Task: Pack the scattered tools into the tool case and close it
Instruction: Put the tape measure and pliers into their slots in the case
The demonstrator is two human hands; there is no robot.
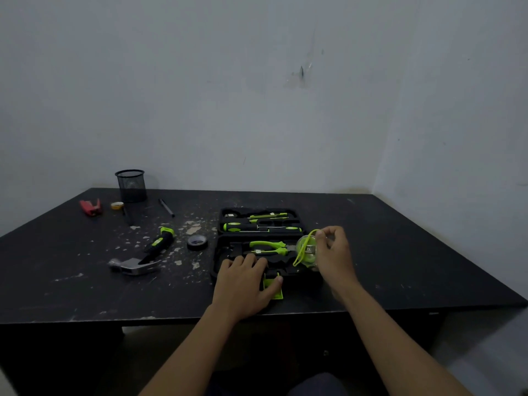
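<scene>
A black table (400, 267) with scuffed, paint-flecked patches stands in a corner of pale walls. The tool case (215, 270) lies open on it, centre, its far half holding screwdrivers (257, 227) and its near half holding pliers (268, 247). The hammer (155, 246) lies loose on the table to the left of the case, head toward the near edge. A mesh cup (131, 185) stands upright at the back left. The left hand (243, 284) rests on the near half of the case, fingers straight and flat, thumb beside the green latch (271, 284). The right hand (335, 252) grips the tape measure (307, 250), fingers curled round it, above the right end of the near half; its green strap hangs in a loop. A black tape roll (197, 242) lies between hammer and case. At the back left lie a red tool (91, 207), a pen (166, 207) and a small yellow roll (117, 205).
</scene>
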